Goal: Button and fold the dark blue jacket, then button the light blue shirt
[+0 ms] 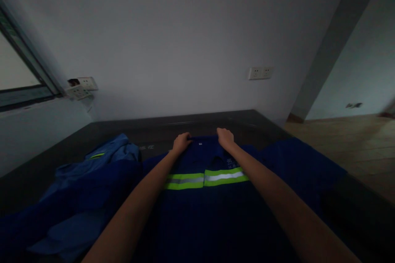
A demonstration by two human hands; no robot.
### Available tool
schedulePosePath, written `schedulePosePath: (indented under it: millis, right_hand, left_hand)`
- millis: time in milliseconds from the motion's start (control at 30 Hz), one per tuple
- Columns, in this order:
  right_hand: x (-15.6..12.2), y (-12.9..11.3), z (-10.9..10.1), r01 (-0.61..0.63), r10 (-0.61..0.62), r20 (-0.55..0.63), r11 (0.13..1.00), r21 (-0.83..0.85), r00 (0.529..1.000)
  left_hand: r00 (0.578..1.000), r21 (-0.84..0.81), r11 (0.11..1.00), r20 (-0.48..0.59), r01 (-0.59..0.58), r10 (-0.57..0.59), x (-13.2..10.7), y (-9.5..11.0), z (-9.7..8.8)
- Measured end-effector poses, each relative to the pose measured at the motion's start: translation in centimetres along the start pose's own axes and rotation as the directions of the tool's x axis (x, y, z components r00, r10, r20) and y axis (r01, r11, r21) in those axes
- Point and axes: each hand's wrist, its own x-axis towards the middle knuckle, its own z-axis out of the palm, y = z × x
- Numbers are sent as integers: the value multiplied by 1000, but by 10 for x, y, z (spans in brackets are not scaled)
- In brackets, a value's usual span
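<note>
A dark blue work jacket (pixel 197 209) with yellow-green and silver reflective bands lies spread over the dark table, its collar toward the wall. My left hand (pixel 181 143) grips the left end of the collar, fingers closed on the cloth. At the collar's right end, my right hand (pixel 225 137) is likewise closed on the fabric. Between the two hands a small pale label shows inside the neck. A white print sits on the chest near my right forearm. The jacket's lower part is lost in shadow.
Left of the jacket lies a crumpled lighter blue garment (pixel 114 152) with a yellow-green strip. The dark table (pixel 173 120) meets the wall at its far edge. Wall sockets (pixel 261 73) are beyond it; more sockets (pixel 82 87) hang by the window. Tiled floor (pixel 345 139) shows at right.
</note>
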Motion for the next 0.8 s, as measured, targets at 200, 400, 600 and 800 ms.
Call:
schedulePosePath:
  millis: [200, 400, 600, 800]
  right_hand:
    - [2, 6, -5, 48, -48, 19, 999, -5, 999]
    - [12, 8, -8, 55, -58, 83, 998, 35, 995]
    - [27, 7, -2, -15, -2, 153, 994, 111, 988]
    - [38, 7, 18, -93, 21, 243, 953, 288, 970]
  left_hand:
    - [998, -47, 999, -50, -26, 24, -1, -8, -4]
    - [1000, -87, 996, -14, -11, 10, 3, -9, -7]
    - [1000, -88, 996, 6, 8, -7, -1, -7, -5]
    - [984, 40, 996, -155, -81, 87, -25, 35, -14]
